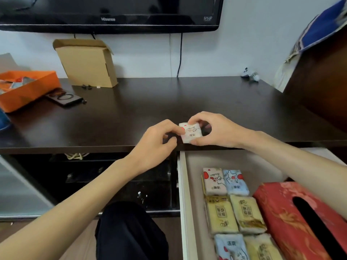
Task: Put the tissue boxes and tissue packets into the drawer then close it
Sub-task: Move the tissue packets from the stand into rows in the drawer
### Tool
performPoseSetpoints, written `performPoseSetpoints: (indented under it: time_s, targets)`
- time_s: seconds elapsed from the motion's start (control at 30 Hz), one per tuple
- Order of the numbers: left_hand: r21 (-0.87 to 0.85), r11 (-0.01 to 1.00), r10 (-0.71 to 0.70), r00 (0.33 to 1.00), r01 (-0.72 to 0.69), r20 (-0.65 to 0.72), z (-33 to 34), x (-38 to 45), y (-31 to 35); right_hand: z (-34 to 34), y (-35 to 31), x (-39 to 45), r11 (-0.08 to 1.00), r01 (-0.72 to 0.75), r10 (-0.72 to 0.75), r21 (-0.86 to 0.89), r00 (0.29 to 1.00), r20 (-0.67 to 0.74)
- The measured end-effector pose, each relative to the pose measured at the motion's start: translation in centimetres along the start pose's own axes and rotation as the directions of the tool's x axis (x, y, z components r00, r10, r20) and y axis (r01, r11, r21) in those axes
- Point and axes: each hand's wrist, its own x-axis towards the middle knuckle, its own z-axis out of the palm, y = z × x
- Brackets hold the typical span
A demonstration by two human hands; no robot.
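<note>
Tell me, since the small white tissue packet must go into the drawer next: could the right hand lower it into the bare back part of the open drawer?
Probably yes. The right hand is near the open drawer, whose back part shows bare behind the packets; but the left hand also pinches the small white tissue packet.

place: home living room | cues: wall television (pixel 109 14), dark TV cabinet (pixel 169 102), drawer (pixel 183 184)

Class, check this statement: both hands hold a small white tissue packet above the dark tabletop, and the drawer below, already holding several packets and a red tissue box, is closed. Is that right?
Not quite. The head view shows the drawer pulled open, not closed. The rest stands: the left hand and right hand hold the white tissue packet above the tabletop, and the drawer holds packets and the red tissue box.
</note>
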Motion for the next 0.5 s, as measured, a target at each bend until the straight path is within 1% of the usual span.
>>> performPoseSetpoints:
  time_s: [0.1,0.2,0.3,0.37,0.43,0.5]
  targets:
    - [-0.039,0.999,-0.015,1.0,0.015,0.02,-0.1,-2.8,1.1,-1.1,-0.4,-4.1,0.999,-0.025,0.025,0.019,1.0,-0.008]
    - [-0.025,1.0,-0.013,0.994,0.016,0.112,1.2,-6.6,2.7,-1.5,-0.9,-10.1,0.999,-0.052,0.052,-0.005,0.998,0.037]
    - [0.012,1.0,0.008,0.976,-0.011,0.218,2.9,-10.1,4.7,-0.9,-0.8,-16.1,0.986,-0.075,0.09,-0.147,0.991,0.097]
    - [0.08,0.996,0.022,0.963,-0.045,0.269,3.9,-11.6,6.1,-0.4,-0.4,-19.1,0.967,-0.097,0.13,-0.236,0.983,0.13]
    - [0.148,0.987,0.014,0.951,-0.063,0.308,4.8,-12.6,7.4,0.2,0.0,-20.9,0.953,-0.092,0.141,-0.29,0.978,0.156]
    - [0.174,0.983,0.002,0.94,-0.065,0.342,5.6,-13.4,8.3,0.9,0.4,-21.5,0.935,-0.059,0.121,-0.349,0.98,0.158]
